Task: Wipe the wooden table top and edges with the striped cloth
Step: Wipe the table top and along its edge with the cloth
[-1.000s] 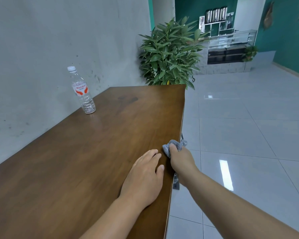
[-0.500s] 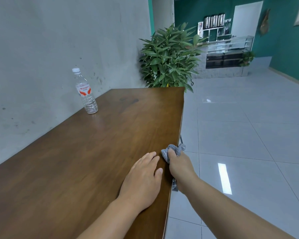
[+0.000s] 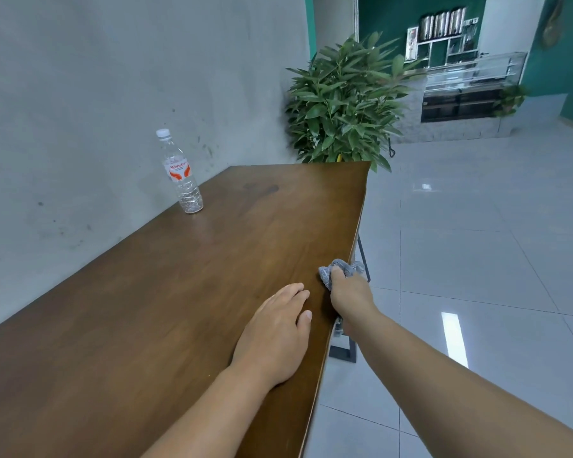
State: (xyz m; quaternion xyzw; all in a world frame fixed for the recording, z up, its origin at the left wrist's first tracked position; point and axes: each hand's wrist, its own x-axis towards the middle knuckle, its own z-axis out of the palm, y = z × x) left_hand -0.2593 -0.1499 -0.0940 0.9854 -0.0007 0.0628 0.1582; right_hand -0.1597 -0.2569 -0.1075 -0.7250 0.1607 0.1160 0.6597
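Right hand (image 3: pixel 350 294) grips a bunched grey striped cloth (image 3: pixel 339 272) at the right edge of the long brown wooden table (image 3: pixel 166 292), fingers curled round it; the cloth bulges out just beyond the knuckles, on the far side. Left hand (image 3: pixel 276 332) lies flat on the tabletop just beside it, fingers straight. Far left near the grey wall stands a clear plastic water bottle (image 3: pixel 180 174).
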